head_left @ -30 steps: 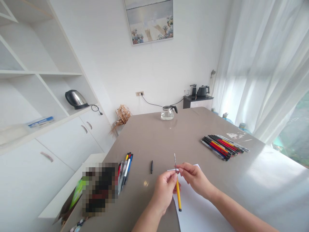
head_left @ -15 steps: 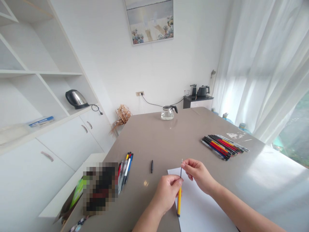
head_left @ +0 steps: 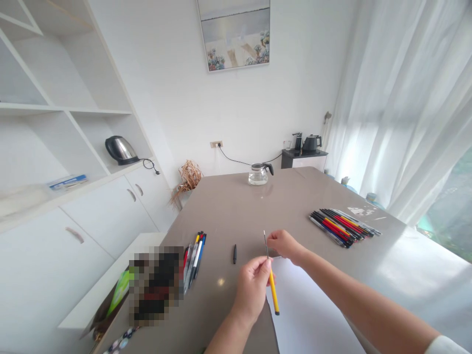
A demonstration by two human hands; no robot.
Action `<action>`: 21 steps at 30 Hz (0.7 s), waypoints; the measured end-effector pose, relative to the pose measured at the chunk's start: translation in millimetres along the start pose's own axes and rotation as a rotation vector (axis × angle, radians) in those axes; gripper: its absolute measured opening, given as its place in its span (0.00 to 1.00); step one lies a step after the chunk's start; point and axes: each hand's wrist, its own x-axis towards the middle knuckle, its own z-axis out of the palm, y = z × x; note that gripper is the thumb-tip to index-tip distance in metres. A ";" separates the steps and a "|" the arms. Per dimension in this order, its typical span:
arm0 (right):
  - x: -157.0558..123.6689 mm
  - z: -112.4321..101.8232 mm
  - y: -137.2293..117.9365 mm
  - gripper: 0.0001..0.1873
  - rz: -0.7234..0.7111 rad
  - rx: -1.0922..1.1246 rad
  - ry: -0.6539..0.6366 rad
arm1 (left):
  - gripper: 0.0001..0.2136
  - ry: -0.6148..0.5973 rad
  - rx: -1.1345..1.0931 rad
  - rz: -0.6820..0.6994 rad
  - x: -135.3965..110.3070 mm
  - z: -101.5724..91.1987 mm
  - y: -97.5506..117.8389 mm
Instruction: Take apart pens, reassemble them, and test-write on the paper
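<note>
Hands (head_left: pixel 253 284) at yellow pen (head_left: pixel 274 293), long axis fore-and-aft, tip (head_left: pixel 264 234) forward, perhaps upward.

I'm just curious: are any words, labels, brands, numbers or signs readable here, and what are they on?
None can be read.
Yellow pen: any print is too small to make out.
Pens on the right and pens on the left: likewise.
Blue-and-white packet on the shelf: too blurred.

The person's left hand (head_left: pixel 252 285) pinches, thumb (head_left: pixel 266 267) against fingers (head_left: pixel 255 264); just beyond those fingertips is the right hand (head_left: pixel 285 245), fingers curled, its forearm (head_left: pixel 354 285) slanting back
</note>
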 end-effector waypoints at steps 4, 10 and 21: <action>10.8 21.4 -3.9 0.10 0.016 -0.166 0.005 | 0.16 0.035 -0.001 0.048 -0.9 -2.4 5.3; 15.9 28.7 -2.0 0.08 0.014 -0.361 0.027 | 0.15 0.033 -0.001 0.063 -1.0 -2.4 3.5; 6.0 20.0 -3.3 0.11 -0.070 -0.210 0.002 | 0.15 0.027 0.018 0.063 -0.9 -2.5 4.1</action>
